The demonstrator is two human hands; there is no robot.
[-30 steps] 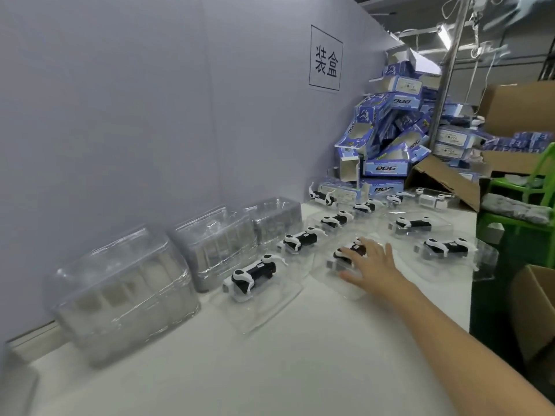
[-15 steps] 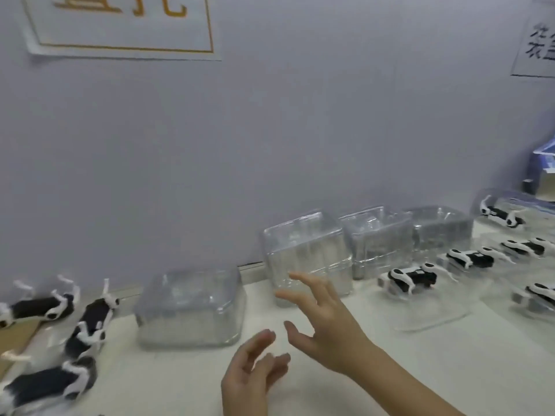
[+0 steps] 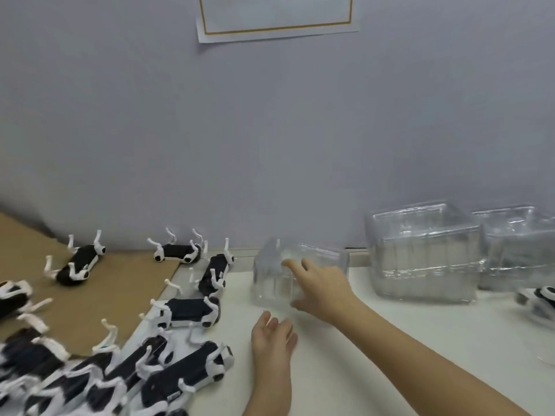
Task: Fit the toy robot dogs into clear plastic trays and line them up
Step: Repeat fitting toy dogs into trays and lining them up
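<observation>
Several black-and-white toy robot dogs lie loose at the left, legs up, among them one dog [image 3: 187,313] beside my left hand and another dog [image 3: 214,276] behind it. A small stack of clear plastic trays [image 3: 270,280] stands against the wall at the centre, blurred and slightly tilted. My right hand [image 3: 322,288] holds its near right corner, fingers over the top and thumb on the front. Just in front of the stack, my left hand [image 3: 273,337] hovers over the white table with relaxed fingers, holding nothing.
Two taller stacks of clear trays [image 3: 426,256] [image 3: 519,247] stand along the wall to the right. A dog in a tray [image 3: 540,300] shows at the right edge. A brown cardboard sheet [image 3: 99,298] lies under the dogs at the left. A paper sign [image 3: 276,16] hangs on the wall.
The view swung left from the row of filled trays to the loose dogs. My right hand left a filled tray and took hold of the small tray stack. My left hand came into view.
</observation>
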